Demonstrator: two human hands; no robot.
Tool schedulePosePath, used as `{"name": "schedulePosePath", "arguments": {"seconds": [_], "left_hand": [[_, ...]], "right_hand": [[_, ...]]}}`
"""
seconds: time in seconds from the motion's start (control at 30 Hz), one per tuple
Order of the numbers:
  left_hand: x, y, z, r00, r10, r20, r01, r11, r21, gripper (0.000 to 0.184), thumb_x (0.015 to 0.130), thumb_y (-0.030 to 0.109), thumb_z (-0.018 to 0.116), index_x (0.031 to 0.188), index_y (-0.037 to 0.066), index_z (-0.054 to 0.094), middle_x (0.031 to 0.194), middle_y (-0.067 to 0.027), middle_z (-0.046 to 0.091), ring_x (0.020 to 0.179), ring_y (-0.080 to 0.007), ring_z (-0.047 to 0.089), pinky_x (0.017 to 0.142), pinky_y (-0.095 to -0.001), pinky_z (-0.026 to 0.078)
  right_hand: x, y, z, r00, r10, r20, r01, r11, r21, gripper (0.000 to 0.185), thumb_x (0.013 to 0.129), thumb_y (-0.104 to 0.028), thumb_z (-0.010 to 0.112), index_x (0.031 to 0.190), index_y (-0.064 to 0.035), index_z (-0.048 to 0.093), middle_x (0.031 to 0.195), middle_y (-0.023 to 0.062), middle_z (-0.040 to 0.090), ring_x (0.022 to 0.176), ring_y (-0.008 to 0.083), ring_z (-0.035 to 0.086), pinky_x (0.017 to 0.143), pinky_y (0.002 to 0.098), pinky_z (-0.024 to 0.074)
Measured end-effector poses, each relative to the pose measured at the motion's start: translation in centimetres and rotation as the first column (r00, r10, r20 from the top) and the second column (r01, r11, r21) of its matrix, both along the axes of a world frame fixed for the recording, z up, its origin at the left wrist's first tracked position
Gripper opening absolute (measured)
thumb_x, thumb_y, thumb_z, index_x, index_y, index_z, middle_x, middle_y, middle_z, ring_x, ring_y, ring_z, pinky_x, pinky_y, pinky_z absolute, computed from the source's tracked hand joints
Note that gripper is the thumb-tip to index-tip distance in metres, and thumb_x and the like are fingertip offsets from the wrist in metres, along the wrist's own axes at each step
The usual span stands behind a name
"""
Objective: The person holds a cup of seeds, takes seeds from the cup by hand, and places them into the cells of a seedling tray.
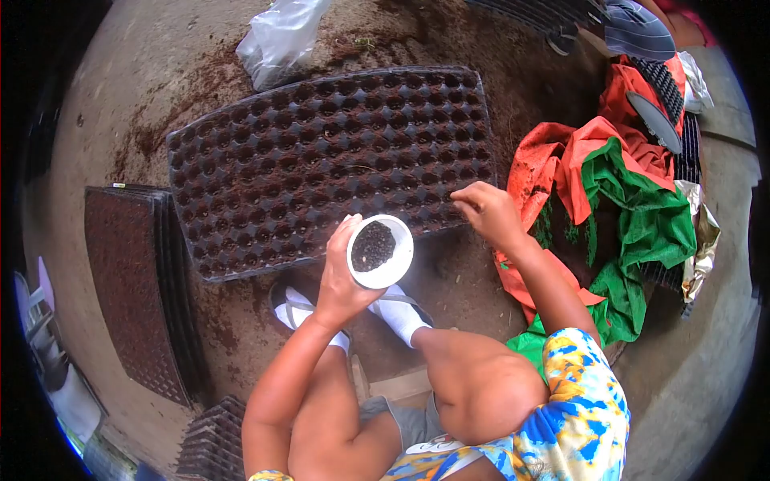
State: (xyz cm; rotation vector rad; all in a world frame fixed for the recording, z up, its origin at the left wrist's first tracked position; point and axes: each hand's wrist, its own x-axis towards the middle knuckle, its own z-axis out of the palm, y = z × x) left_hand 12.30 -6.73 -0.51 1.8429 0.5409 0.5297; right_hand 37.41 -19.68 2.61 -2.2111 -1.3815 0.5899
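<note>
My left hand (342, 276) is wrapped round a white cup (403, 268), tilted so that its inside shows. Small dark seeds (373, 247) lie in the cup against one side. My right hand (488, 210) hovers by the right edge of the seedling tray, thumb and fingers pinched together; whatever they hold is too small to make out. In front of my feet lies the black seedling tray (337, 152), its rows of round cells holding dark brown soil. The cup covers a bit of its near edge.
Stacked soil-covered trays (120, 280) stand at left, with more black trays (212, 441) below. A clear plastic bag (281, 40) sits behind the tray. Orange sacking (553, 160) and green sacking (642, 192) lie crumpled at right. Another person's knee (639, 30) shows at top right.
</note>
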Motion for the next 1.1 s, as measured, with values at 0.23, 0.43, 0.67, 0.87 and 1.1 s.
{"name": "schedulePosePath", "arguments": {"seconds": [0.23, 0.43, 0.67, 0.87, 1.1], "left_hand": [[0.6, -1.7, -0.7, 0.992, -0.127, 0.004, 0.125, 0.984, 0.129, 0.098, 0.057, 0.016, 0.087, 0.137, 0.003, 0.033, 0.138, -0.0217, 0.042, 0.13, -0.0412, 0.041, 0.109, -0.0477, 0.033], [0.4, -2.0, -0.9, 0.99, -0.138, 0.005, 0.137, 0.985, 0.109, 0.098, 0.056, 0.013, 0.087, 0.137, 0.004, 0.033, 0.139, -0.0215, 0.041, 0.13, -0.0413, 0.04, 0.11, -0.0478, 0.033], [0.0, -1.9, -1.3, 0.995, -0.1, 0.005, 0.099, 0.992, 0.073, 0.099, 0.059, 0.015, 0.087, 0.138, 0.004, 0.029, 0.139, -0.0216, 0.04, 0.13, -0.0416, 0.04, 0.11, -0.0482, 0.033], [-1.2, -0.4, -1.0, 0.999, -0.021, -0.048, 0.025, 0.997, 0.071, 0.102, 0.058, 0.02, 0.089, 0.138, 0.004, 0.029, 0.14, -0.0204, 0.041, 0.131, -0.0367, 0.041, 0.11, -0.0432, 0.033], [-1.1, -0.3, -1.0, 0.999, -0.014, -0.042, 0.017, 0.997, 0.069, 0.105, 0.058, 0.02, 0.09, 0.14, 0.004, 0.027, 0.14, -0.0201, 0.041, 0.131, -0.0365, 0.041, 0.11, -0.043, 0.033]], "right_hand": [[-9.9, 2.7, 0.8, 0.827, 0.557, 0.075, -0.539, 0.824, -0.174, 0.031, 0.07, -0.008, 0.063, 0.099, -0.0001, 0.063, 0.093, 0.0153, 0.065, 0.086, 0.03, 0.064, 0.069, 0.0374, 0.0552], [-10.4, 2.9, -0.1, 0.843, 0.532, 0.086, -0.532, 0.847, -0.025, 0.029, 0.07, -0.009, 0.063, 0.097, 0.0011, 0.062, 0.095, 0.0166, 0.064, 0.085, 0.0303, 0.065, 0.071, 0.0386, 0.0553], [-8.1, 2.1, 2.3, 0.943, 0.306, -0.128, -0.289, 0.948, 0.136, 0.017, 0.074, -0.004, 0.065, 0.091, -0.0066, 0.065, 0.086, 0.0126, 0.066, 0.081, 0.0292, 0.065, 0.07, 0.0393, 0.054], [-0.9, -3.1, -0.9, 0.993, -0.086, -0.082, 0.076, 0.989, -0.125, 0.012, 0.08, -0.009, 0.068, 0.091, -0.005, 0.069, 0.087, 0.0127, 0.067, 0.08, 0.0298, 0.066, 0.071, 0.0374, 0.053], [-1.0, -4.3, -2.9, 0.99, -0.105, -0.099, 0.09, 0.986, -0.142, 0.015, 0.081, -0.011, 0.069, 0.095, -0.0049, 0.069, 0.089, 0.0129, 0.067, 0.081, 0.029, 0.066, 0.072, 0.0375, 0.0527]]}}
